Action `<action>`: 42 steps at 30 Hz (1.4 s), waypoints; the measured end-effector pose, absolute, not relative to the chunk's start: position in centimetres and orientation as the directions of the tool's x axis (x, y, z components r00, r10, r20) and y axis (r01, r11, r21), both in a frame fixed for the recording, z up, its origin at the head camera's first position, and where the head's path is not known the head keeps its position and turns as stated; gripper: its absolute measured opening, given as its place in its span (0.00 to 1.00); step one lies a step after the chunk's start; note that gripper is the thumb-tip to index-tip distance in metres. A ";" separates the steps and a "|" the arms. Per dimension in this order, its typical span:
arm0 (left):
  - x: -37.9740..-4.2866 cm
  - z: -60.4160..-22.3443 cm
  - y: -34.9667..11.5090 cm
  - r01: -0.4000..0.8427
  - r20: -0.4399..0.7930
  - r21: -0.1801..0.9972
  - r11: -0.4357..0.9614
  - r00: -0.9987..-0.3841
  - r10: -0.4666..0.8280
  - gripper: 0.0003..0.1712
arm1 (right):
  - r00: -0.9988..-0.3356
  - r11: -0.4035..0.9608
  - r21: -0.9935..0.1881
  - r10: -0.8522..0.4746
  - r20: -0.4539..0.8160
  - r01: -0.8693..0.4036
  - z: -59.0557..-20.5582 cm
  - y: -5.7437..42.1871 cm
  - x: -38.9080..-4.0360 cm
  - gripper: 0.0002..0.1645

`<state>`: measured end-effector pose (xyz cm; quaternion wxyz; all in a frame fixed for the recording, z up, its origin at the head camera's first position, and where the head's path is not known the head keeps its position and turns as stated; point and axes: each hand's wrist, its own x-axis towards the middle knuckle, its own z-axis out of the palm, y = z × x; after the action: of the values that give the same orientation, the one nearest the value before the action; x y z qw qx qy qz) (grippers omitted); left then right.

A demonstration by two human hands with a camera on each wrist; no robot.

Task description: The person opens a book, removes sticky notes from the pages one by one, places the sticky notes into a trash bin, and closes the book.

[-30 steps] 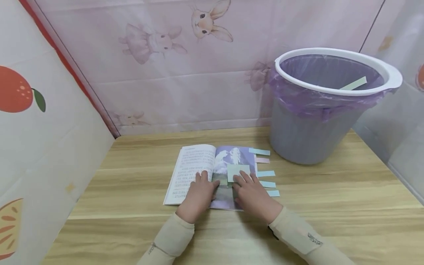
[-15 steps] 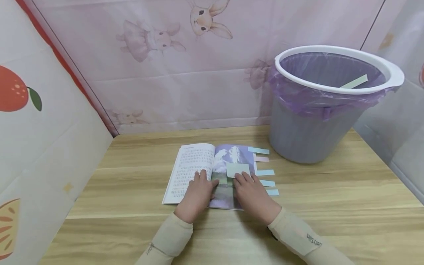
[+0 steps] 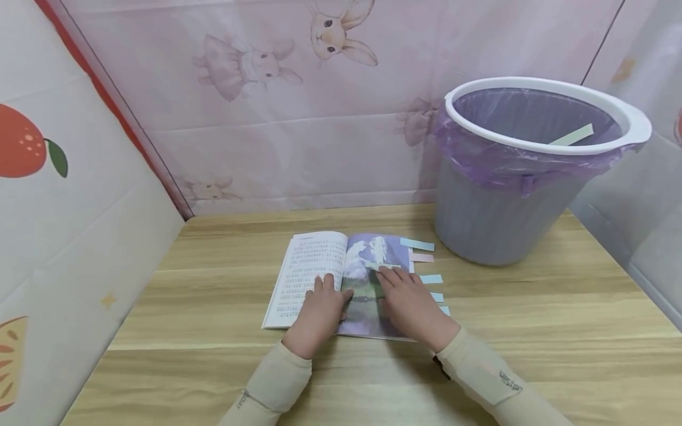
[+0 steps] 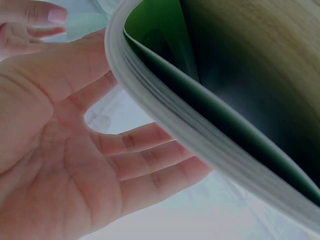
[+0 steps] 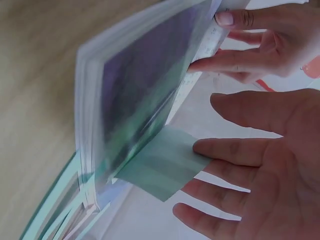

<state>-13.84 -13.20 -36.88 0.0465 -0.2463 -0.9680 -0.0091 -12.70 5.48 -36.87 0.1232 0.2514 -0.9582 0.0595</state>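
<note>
An open book [image 3: 298,254] lies on the wooden table, text on its left page and a mountain picture on its right. My left hand [image 3: 319,307] rests on the left page with fingers extended, its thumb reaching over the fold. A pale green sticky note [image 5: 162,160] stands up from the picture page, one edge along the paper. My right hand [image 3: 410,302] is at the note, its straight fingertips touching the raised part. In the right wrist view the thumb is apart from the note. The left wrist view shows the left hand's fingers [image 4: 150,160] against the book.
Several blue tabs [image 3: 418,244] and a pink tab [image 3: 422,258] stick out from the book's right edge. A grey bin [image 3: 479,213] with a purple liner and white rim stands at the back right, a pale green strip [image 3: 572,135] inside. Printed cloth walls border the table.
The sticky note has tilted from facing up to a narrow, nearly edge-on sliver in the head view. My right hand has moved slightly forward and right. The left hand stays in place.
</note>
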 end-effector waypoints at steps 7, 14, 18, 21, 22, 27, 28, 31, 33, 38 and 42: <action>-13.9 -36.9 -13.2 0.477 0.090 0.009 0.879 -0.876 0.474 0.20 | -0.822 0.867 -0.040 -0.456 0.340 -0.497 -37.0 6.1 -13.0 0.30; -13.9 -36.9 -13.2 0.477 0.089 0.015 0.879 -0.876 0.474 0.20 | -0.824 0.879 -0.027 -0.436 0.361 -0.477 -36.8 6.6 -13.2 0.29; -13.9 -36.9 -13.1 0.474 0.087 0.013 0.880 -0.878 0.471 0.20 | -0.848 0.894 -0.049 -0.405 0.343 -0.446 -36.6 6.9 -13.4 0.30; -13.9 -36.9 -13.1 0.472 0.086 0.014 0.881 -0.879 0.469 0.20 | -0.859 0.901 -0.064 -0.386 0.337 -0.430 -36.4 7.2 -13.5 0.31; -13.9 -36.9 -13.1 0.472 0.084 0.015 0.882 -0.879 0.469 0.20 | -0.862 0.902 -0.069 -0.381 0.336 -0.426 -36.3 7.3 -13.6 0.31; -13.8 -37.0 -13.2 0.473 0.094 0.023 0.880 -0.878 0.470 0.19 | -0.865 0.903 -0.087 -0.371 0.336 -0.421 -35.9 7.8 -13.8 0.31; -13.8 -37.0 -13.2 0.473 0.095 0.025 0.881 -0.878 0.469 0.19 | -0.866 0.902 -0.093 -0.370 0.336 -0.421 -35.8 7.9 -13.8 0.32; -13.8 -37.0 -13.2 0.472 0.101 0.028 0.881 -0.878 0.468 0.19 | -0.868 0.900 -0.114 -0.363 0.338 -0.421 -35.5 8.3 -13.8 0.32; -13.8 -37.0 -13.2 0.471 0.099 0.030 0.882 -0.879 0.466 0.19 | -0.873 0.901 -0.131 -0.352 0.338 -0.414 -35.3 8.5 -13.8 0.33; -13.8 -36.9 -13.2 0.469 0.093 0.021 0.883 -0.880 0.465 0.19 | -0.877 0.908 -0.140 -0.327 0.351 -0.395 -34.9 9.1 -13.9 0.33; -13.8 -36.9 -13.1 0.468 0.091 0.018 0.883 -0.881 0.465 0.19 | -0.879 0.915 -0.129 -0.318 0.355 -0.383 -34.5 9.6 -13.9 0.33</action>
<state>-13.76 -13.09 -36.90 0.0421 -0.2407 -0.9695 -0.0196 -13.91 9.61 -34.54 0.1657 0.1819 -0.9643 0.0983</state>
